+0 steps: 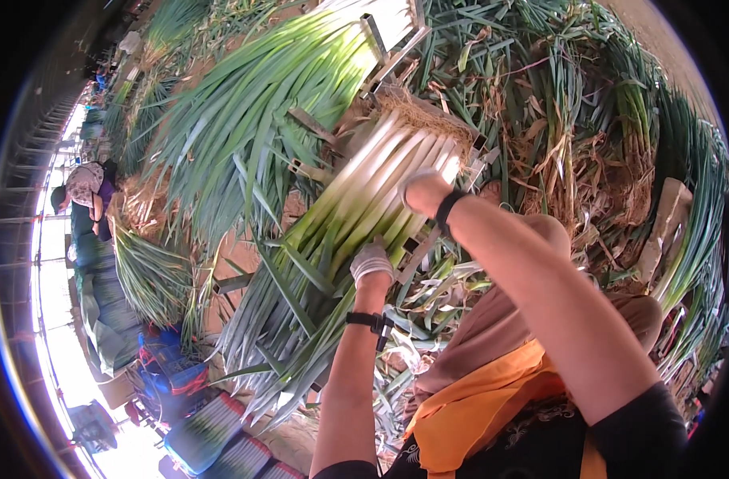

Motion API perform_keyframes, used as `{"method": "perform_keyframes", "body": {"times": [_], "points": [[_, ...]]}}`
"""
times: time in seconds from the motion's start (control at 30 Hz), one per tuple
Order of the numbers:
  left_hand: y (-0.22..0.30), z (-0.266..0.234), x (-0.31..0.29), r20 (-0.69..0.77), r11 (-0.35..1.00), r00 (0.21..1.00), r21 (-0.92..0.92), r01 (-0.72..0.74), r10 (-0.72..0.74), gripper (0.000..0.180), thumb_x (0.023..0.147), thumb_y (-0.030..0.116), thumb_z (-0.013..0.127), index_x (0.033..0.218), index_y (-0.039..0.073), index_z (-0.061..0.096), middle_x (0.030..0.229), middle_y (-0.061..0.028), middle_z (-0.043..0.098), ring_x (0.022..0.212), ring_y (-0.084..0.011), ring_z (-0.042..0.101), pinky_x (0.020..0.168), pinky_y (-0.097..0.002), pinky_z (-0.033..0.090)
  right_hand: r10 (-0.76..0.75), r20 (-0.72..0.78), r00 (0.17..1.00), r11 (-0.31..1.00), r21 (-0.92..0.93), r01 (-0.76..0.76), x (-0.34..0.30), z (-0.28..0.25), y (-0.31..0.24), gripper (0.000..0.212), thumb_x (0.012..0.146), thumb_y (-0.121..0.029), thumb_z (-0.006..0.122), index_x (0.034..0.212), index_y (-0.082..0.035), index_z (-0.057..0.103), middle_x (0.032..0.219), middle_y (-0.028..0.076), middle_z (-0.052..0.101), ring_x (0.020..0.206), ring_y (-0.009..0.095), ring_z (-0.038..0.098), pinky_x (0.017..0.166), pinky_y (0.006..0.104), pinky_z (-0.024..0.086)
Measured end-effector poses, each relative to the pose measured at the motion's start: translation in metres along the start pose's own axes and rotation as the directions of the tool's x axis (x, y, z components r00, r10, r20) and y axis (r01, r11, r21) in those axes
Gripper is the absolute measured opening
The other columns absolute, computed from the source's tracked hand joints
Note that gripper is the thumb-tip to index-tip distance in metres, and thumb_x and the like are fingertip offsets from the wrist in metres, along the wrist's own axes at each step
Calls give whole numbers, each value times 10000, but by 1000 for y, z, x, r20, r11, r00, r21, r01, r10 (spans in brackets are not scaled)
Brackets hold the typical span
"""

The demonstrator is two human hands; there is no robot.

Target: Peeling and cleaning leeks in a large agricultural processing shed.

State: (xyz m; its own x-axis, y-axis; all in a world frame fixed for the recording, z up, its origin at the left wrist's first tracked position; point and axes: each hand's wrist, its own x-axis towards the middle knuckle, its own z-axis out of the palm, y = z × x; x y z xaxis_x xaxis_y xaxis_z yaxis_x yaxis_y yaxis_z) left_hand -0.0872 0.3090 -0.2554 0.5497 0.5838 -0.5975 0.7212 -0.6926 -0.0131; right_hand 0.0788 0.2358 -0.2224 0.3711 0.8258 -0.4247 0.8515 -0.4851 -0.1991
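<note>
A broad bundle of long green onions [356, 199] lies in front of me in a metal frame [482, 160], white stalks and roots toward the far right, green leaves toward the near left. My left hand [371, 262], in a pale glove, grips stalks at the bundle's near edge, where white turns to green. Farther along, my right hand [425, 194] is curled over the white stalks near the root end. A pale glove covers its fingers, and their tips are hidden, so what it holds does not show.
A second bundle of green onions [276, 88] lies in another frame beyond. Loose onion plants [564, 120] and trimmed leaves [452, 299] cover the ground at right. At far left a person [85, 188] bends beside more onions. Stacked packed bundles [221, 443] stand at lower left.
</note>
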Motion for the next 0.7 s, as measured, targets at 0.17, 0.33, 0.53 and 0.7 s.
{"method": "perform_keyframes", "body": {"times": [0.17, 0.33, 0.53, 0.7], "points": [[-68, 4, 6, 13, 907, 908, 45, -419, 418, 357, 866, 331, 409, 1139, 134, 527, 1054, -182, 574, 972, -361, 543, 818, -439, 432, 17, 112, 994, 1000, 9, -18, 15, 40, -11, 90, 707, -74, 641, 786, -61, 682, 832, 110, 647, 754, 257, 620, 651, 348, 494], [-112, -40, -24, 134, 678, 892, 604, -419, 432, 297, 868, 268, 364, 1059, 275, 591, 1002, -105, 618, 906, -297, 606, 737, -434, 465, 56, 207, 977, 996, 53, -68, 34, 75, 7, 172, 675, -73, 684, 847, -66, 677, 891, 88, 644, 784, 245, 618, 669, 353, 495], [-215, -15, -59, 206, 944, 964, 314, 99, -169, 370, 897, 319, 301, 1148, 165, 525, 1013, -189, 603, 965, -368, 568, 811, -467, 448, 18, 303, 953, 989, 134, -62, 68, 101, 4, 290, 637, -71, 736, 919, -71, 672, 961, 62, 640, 821, 230, 616, 690, 358, 495], [-297, 8, -56, 349, 949, 924, 313, 45, -159, 424, 868, 362, 360, 1095, 62, 555, 1046, -229, 573, 1002, -396, 533, 792, -462, 450, 18, 359, 933, 979, 181, -89, 89, 111, 3, 392, 604, -69, 779, 980, -76, 667, 1019, 40, 636, 851, 218, 614, 708, 362, 496]]}}
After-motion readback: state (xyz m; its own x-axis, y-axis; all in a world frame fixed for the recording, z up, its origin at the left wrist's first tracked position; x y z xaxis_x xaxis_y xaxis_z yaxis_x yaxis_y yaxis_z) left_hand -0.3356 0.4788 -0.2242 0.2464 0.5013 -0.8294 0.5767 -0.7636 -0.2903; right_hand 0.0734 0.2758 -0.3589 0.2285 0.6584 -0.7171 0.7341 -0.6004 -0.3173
